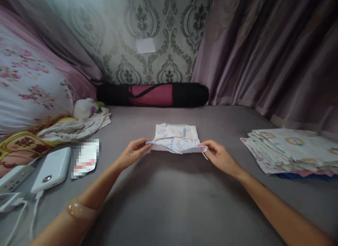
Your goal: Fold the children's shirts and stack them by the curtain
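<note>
A small white baby garment (175, 138) with a pale print, blue trim and a white tie lies partly folded on the grey bed surface (185, 196). Its near edge is lifted a little, and the blue border sags in the middle. My left hand (136, 152) pinches the left corner of that edge between thumb and fingers. On the other side, my right hand (220, 156) pinches the right corner, with the white tie hanging by the fingers.
To the right lies a stack of folded printed cloths (293, 147). At left are a white power bank (52, 170), a power strip (17, 177), cables, a blurred-out flat item (86, 158) and a plush toy (86, 108). A black-and-maroon long bag (153, 95) rests along the wall.
</note>
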`<state>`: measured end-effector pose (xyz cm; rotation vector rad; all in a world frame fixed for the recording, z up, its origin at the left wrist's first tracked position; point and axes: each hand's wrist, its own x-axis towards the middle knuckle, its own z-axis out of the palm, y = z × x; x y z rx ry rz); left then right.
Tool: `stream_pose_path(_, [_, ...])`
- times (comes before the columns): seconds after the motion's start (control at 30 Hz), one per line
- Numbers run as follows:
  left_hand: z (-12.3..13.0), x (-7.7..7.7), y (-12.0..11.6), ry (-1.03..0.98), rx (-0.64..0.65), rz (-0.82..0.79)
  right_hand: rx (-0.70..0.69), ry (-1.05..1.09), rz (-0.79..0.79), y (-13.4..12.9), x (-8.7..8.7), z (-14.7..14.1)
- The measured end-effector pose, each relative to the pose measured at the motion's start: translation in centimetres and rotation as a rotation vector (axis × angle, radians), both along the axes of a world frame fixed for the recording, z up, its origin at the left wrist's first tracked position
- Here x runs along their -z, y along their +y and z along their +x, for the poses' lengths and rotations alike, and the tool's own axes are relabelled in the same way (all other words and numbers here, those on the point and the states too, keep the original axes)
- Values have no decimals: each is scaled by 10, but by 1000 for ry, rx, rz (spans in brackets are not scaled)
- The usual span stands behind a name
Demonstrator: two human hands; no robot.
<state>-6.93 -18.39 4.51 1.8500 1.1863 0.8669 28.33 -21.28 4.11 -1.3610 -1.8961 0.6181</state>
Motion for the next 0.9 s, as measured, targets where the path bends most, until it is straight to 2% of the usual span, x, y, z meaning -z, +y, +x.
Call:
stream_pose_path(0.17, [22,1,48,-263,-154,-40,81,189,16,57,2,-2])
stream_pose_path(0.27, [35,9,83,-309,-258,-28,151,173,42,95,4,-3])
stream_pose_path(0.37, [45,22,116,-166,-350,55,292,15,68,124,8,-8])
stream_pose_path(0.47, [53,37,136,84,-414,143,394,-208,34,139,17,-17])
stream_pose_path(0.6, [56,50,139,360,-480,137,466,-494,-70,141,31,-23])
stream_pose_path(0.7, [54,45,132,526,-525,151,473,-585,-127,137,28,-22])
stream_pose_path(0.77, [53,37,125,604,-543,235,484,-623,-128,133,19,-25])
stream_pose_path(0.83, [58,29,119,641,-479,357,487,-663,-51,128,11,-32])
stream_pose_path(0.9, [68,24,112,662,-309,464,364,-677,56,121,6,-45])
